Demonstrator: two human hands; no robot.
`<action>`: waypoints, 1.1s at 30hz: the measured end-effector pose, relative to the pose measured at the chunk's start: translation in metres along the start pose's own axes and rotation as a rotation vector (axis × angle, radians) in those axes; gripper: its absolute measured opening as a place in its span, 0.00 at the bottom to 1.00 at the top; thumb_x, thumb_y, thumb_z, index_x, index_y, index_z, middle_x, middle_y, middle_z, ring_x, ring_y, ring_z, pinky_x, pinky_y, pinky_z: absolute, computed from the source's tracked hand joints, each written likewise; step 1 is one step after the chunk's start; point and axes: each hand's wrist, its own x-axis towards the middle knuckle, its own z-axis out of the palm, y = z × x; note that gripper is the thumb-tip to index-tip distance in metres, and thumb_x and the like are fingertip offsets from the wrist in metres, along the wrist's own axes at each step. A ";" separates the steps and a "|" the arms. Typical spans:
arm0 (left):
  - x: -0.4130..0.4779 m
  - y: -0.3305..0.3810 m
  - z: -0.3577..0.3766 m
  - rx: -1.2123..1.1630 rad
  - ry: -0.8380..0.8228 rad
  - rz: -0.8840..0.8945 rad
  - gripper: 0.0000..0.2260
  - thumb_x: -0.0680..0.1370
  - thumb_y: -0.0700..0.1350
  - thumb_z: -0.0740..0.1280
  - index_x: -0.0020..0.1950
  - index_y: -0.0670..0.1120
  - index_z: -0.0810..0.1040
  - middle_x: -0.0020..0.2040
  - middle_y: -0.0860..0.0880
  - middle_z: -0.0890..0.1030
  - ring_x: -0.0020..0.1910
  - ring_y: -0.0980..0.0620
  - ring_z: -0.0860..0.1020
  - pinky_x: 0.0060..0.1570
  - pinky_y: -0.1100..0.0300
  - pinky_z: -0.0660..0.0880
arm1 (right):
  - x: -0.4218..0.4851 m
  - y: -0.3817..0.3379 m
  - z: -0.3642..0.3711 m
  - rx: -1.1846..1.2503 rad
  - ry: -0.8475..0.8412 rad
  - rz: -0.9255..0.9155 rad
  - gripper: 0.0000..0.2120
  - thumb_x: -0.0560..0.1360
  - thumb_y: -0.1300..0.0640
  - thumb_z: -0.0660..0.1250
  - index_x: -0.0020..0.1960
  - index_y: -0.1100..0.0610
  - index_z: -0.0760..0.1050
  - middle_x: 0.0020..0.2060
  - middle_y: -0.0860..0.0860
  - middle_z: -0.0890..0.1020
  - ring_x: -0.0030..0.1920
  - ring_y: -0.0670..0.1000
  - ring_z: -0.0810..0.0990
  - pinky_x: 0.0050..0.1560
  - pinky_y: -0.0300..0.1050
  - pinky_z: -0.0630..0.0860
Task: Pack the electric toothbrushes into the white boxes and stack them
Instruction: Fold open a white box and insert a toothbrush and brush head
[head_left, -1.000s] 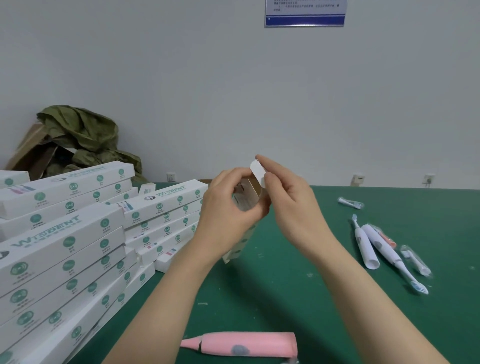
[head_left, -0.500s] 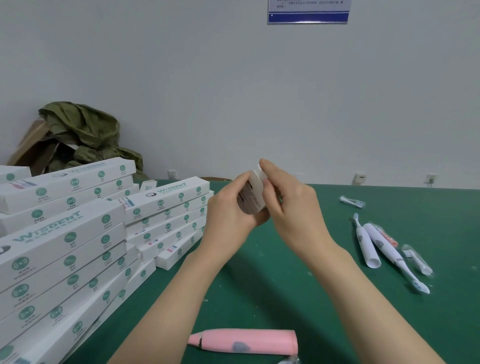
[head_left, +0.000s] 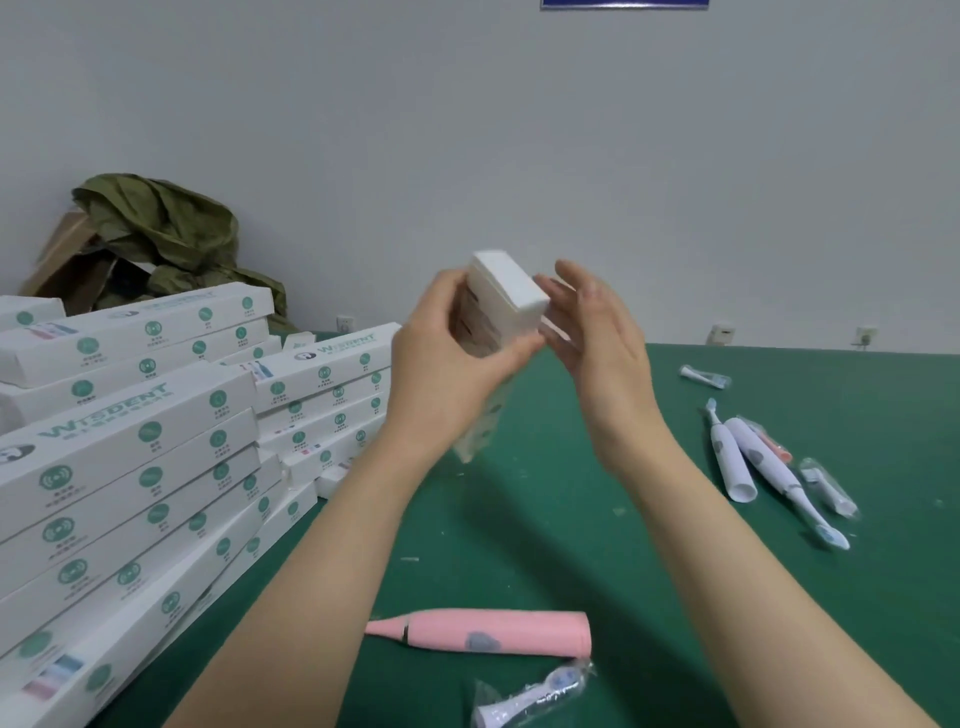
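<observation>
My left hand (head_left: 447, 364) grips a long white box (head_left: 506, 296) held up on end over the green table (head_left: 571, 519), its closed end flap facing me. My right hand (head_left: 597, 338) is beside the box on its right, fingers straight and spread, the fingertips near the box's end; whether they touch it I cannot tell. A pink toothbrush handle (head_left: 498, 631) lies near the table's front, with a bagged brush head (head_left: 535, 693) just below it. At the right lie two white toothbrushes (head_left: 748, 457).
Stacks of closed white boxes (head_left: 130, 457) with green printing fill the table's left side. More bagged brush heads (head_left: 706, 376) lie at the right, near the white toothbrushes. A green cloth over cardboard (head_left: 156, 234) sits in the back left corner by the wall.
The open end flap has been closed. The box has been lifted and tilted so its end faces me, and my right hand has let go of the flap and opened.
</observation>
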 end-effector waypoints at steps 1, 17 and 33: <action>0.003 0.003 -0.007 -0.120 0.002 -0.021 0.22 0.65 0.44 0.79 0.54 0.48 0.73 0.48 0.55 0.81 0.49 0.56 0.79 0.51 0.60 0.77 | 0.004 0.004 -0.005 -0.096 0.053 0.090 0.11 0.82 0.53 0.55 0.60 0.52 0.72 0.54 0.47 0.78 0.55 0.43 0.78 0.56 0.38 0.74; 0.007 -0.026 -0.041 0.271 0.192 -0.304 0.39 0.69 0.46 0.77 0.75 0.46 0.61 0.73 0.48 0.65 0.70 0.51 0.65 0.67 0.61 0.60 | 0.023 0.046 -0.061 -0.082 0.391 0.415 0.16 0.73 0.55 0.71 0.56 0.65 0.76 0.49 0.57 0.81 0.42 0.52 0.80 0.41 0.47 0.81; -0.013 -0.020 0.000 0.398 -0.322 0.250 0.31 0.71 0.39 0.73 0.64 0.62 0.63 0.64 0.51 0.65 0.63 0.60 0.64 0.62 0.66 0.61 | 0.007 -0.014 -0.037 -0.028 -0.079 0.300 0.11 0.80 0.61 0.60 0.44 0.62 0.79 0.36 0.54 0.80 0.32 0.45 0.79 0.43 0.40 0.80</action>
